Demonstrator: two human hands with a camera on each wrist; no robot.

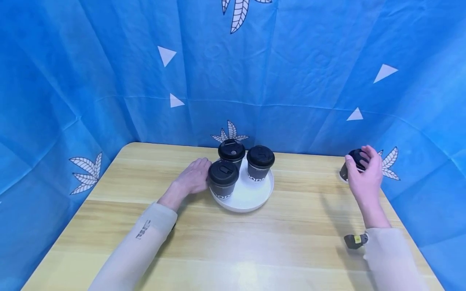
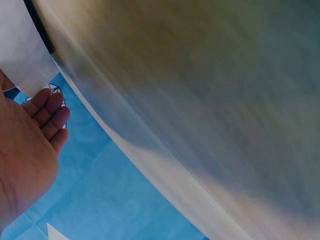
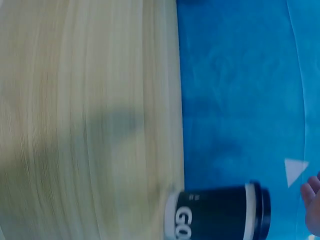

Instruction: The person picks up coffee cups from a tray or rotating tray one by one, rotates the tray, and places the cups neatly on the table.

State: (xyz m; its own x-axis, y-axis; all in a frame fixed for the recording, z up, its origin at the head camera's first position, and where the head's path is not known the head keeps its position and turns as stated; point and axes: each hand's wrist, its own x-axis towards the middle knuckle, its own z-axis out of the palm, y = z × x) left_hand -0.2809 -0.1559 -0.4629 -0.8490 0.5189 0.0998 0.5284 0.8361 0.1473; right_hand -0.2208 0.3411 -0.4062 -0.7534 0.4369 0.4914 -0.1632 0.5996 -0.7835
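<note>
A round white tray (image 1: 251,198) carries three dark paper cups with black lids: a front-left cup (image 1: 223,182), a back cup (image 1: 231,151) and a right cup (image 1: 259,161). At the tray's left edge, my left hand (image 1: 196,176) holds its rim beside the front-left cup. The left wrist view shows its bent fingers (image 2: 49,112) against the white side; the thumb is mostly hidden. Far to the right stands another lidded cup (image 3: 215,214). My right hand (image 1: 365,176) is spread near that cup's lid, and the right wrist view shows a gap between lid and fingers (image 3: 312,192).
The light wooden table (image 1: 291,238) ends at a blue curtain (image 1: 291,81) behind and on both sides. The lone cup is close to the table's back right edge. A small dark device (image 1: 354,240) is worn at my right wrist.
</note>
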